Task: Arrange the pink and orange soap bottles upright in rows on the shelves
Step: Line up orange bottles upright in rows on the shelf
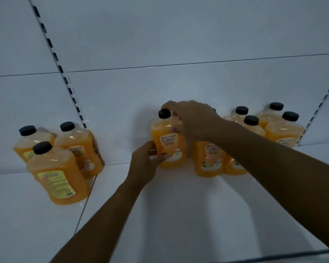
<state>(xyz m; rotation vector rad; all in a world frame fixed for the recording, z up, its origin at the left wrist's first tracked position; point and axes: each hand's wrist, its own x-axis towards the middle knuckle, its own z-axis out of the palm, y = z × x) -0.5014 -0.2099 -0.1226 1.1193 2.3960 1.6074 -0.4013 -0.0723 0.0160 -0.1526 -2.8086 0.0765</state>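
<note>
A person's two bare forearms reach in from the near edge across a white shelf (179, 215), working a display of orange soap bottles with black caps. On the near left, in the neighbouring shelf bay, a bottle with a yellow back label (58, 175) stands upright, its label side turned outward, with two more orange bottles (80, 147) upright just behind it against the back panel (160, 35).

At centre, the left hand (144, 164) curls its thumb and fingers round the lower body of the orange bottle being placed (168, 141), which stands upright on the shelf, its white front label facing out. Farther in, the right hand (190, 120) arches over the same bottle, fingertips pinching at its black cap (164, 113) and shoulder. Both hands are grasping it; neither has let go.

To the right, touching or just beside it, another orange bottle (209, 158) is partly hidden under the right forearm, and beyond that a cluster of upright bottles (281, 128) runs two deep toward the slotted upright at far right. No pink bottles are in view.

The risk appears to lie in the crowding: the right forearm passes low over the neighbouring bottles, so drawing it back carelessly could clip a cap and topple one into the rest. A twist of the held bottle could also leave its label askew, out of line with the row.
</note>
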